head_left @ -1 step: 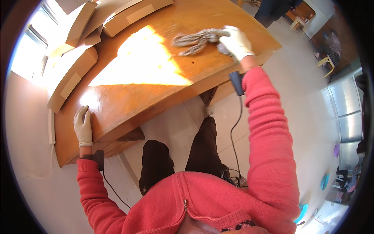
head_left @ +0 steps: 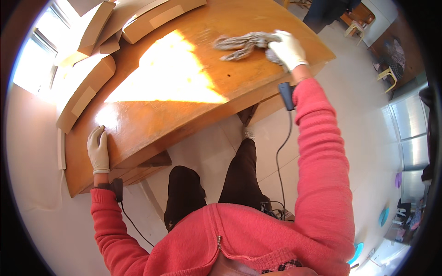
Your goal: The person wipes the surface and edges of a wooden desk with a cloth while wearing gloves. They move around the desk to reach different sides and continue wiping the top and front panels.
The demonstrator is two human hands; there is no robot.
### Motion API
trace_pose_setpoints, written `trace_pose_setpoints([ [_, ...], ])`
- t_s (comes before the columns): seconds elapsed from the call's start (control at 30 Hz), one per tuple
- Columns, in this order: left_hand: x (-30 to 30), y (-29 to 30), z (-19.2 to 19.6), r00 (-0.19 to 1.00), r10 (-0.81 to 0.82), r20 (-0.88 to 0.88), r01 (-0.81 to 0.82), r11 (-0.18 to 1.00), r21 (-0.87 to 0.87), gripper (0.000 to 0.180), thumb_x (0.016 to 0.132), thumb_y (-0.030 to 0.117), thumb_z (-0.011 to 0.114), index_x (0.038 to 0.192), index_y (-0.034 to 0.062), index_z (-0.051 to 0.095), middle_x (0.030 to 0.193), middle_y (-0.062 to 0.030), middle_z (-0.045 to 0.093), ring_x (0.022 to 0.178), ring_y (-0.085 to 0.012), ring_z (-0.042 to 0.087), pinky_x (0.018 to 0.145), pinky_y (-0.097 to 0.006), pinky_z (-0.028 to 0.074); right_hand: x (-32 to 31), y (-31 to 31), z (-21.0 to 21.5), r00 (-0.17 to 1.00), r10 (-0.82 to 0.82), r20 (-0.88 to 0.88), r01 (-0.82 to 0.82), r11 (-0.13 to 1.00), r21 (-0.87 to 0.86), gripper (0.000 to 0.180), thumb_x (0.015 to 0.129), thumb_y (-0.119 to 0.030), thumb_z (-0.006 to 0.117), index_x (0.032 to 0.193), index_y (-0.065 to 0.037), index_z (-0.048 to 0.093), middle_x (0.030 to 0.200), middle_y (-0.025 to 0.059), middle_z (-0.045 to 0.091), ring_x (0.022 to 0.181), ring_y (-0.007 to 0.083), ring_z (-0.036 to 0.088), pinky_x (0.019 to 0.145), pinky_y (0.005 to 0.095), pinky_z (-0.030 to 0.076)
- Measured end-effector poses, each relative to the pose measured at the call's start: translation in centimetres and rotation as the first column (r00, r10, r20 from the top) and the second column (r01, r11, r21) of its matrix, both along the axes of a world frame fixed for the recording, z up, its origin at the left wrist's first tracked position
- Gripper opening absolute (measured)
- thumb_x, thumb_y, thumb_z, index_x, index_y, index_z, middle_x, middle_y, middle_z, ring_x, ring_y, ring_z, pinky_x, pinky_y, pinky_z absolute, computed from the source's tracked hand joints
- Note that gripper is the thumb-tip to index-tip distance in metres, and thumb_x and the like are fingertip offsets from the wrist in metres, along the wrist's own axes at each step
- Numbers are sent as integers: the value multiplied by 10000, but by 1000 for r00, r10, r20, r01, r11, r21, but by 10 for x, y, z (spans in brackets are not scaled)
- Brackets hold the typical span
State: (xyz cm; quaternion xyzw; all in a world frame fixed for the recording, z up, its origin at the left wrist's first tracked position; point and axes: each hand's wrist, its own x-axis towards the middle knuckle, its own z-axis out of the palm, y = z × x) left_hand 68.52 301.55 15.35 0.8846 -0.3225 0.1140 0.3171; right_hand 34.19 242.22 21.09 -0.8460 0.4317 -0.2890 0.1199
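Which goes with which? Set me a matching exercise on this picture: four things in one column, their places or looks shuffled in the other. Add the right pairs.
Things
1. Greyish cloth
2. Left grip
3. Cardboard
4. Right grip

Places or looks
A. brown, near the window
B. gloved, on the cloth
C. rumpled, toward the right end of the table
D. gloved, on bare wood near the table's left end

Right pairs: 1-C, 2-D, 3-A, 4-B
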Motion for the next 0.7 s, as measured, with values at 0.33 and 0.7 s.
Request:
trace_pose_setpoints([
  [0.33,-6,-6,4,999,48,7,-49,996,80,277,997,146,711,1245,28,740,1356,-152,689,1297,-312,615,1139,-413,463,-69,-173,2,906,-311,-287,333,943,29,662,856,-400,664,1509,-298,617,1562,95,587,1365,350,612,1132,441,488],
  [0.7,-3,-7,3,997,38,63,-46,991,128,337,972,200,745,1272,48,731,1352,-142,685,1292,-322,605,1140,-423,454,75,-25,20,848,339,-408,-394,917,-57,486,865,-615,692,1171,-258,817,1274,85,768,1186,324,712,1028,391,544],
])
